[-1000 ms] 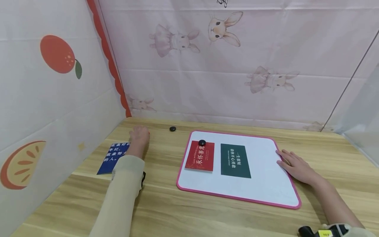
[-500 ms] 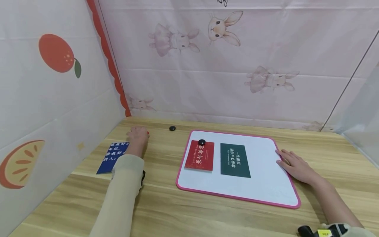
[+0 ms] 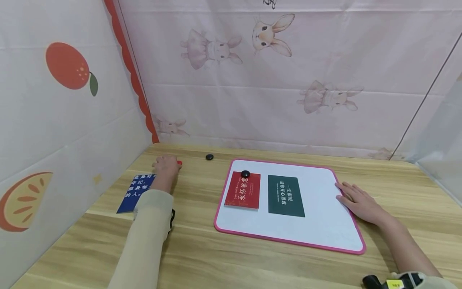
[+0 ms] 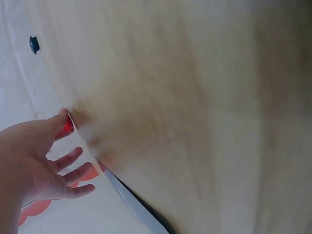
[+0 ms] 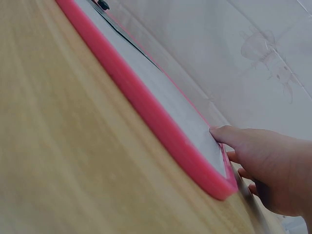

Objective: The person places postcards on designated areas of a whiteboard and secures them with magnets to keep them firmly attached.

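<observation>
My left hand (image 3: 166,168) is low over the table at the far left, and its thumb and a finger pinch a small red magnet (image 4: 67,127); the other fingers are spread. A blue card (image 3: 130,198) with white writing lies just in front of it, partly under the forearm. On the pink-edged whiteboard (image 3: 323,212) are a red card (image 3: 241,196), a black magnet (image 3: 245,174) at its top, and a green card (image 3: 286,200). My right hand (image 3: 362,204) rests over the board's right edge, thumb on the white surface, fingers fairly straight.
A loose black magnet (image 3: 209,157) sits on the wooden table (image 3: 202,257) between the left hand and the board. Fabric-covered walls with rabbit (image 3: 267,36) and fruit (image 3: 68,66) prints close off the back and left.
The left hand has shifted slightly left, and more of the red magnet shows at its fingertips. Cards, board and right hand stay as they were.
</observation>
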Available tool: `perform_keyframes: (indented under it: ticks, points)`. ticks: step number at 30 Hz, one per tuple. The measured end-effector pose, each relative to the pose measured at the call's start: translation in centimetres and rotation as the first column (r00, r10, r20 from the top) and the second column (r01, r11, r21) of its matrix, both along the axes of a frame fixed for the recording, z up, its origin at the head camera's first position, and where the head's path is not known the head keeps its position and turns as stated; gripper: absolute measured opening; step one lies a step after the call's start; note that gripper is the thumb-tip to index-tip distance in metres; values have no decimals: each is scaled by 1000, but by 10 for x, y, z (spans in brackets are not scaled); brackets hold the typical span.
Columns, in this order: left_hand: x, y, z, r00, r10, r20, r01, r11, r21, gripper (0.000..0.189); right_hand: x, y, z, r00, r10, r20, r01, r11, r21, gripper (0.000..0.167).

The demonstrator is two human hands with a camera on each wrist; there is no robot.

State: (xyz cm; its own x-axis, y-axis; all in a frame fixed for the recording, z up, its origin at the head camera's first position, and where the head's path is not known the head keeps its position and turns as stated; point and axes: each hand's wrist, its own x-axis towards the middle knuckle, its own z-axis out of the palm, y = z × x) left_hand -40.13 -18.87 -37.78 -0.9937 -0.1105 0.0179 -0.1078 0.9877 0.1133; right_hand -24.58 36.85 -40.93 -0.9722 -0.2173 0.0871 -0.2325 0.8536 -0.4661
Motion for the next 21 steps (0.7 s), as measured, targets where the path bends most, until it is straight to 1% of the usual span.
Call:
perform_keyframes:
  ticks: [4,12,21]
  points:
    - [1,0,1,1000,2,1,-2,1000,-1,43,1,-1,0,1000,0,-1,0,1000,2,61]
    - [-2,-3,5,1000,16,7,-16,1000,9,47,1,0,0,1000,0,-9,0,1000,11,61]
    - [4,0,8,1000,15,21,-15,1000,0,45,0,-1,-1,1000,7,-14,-7,1000,5,61]
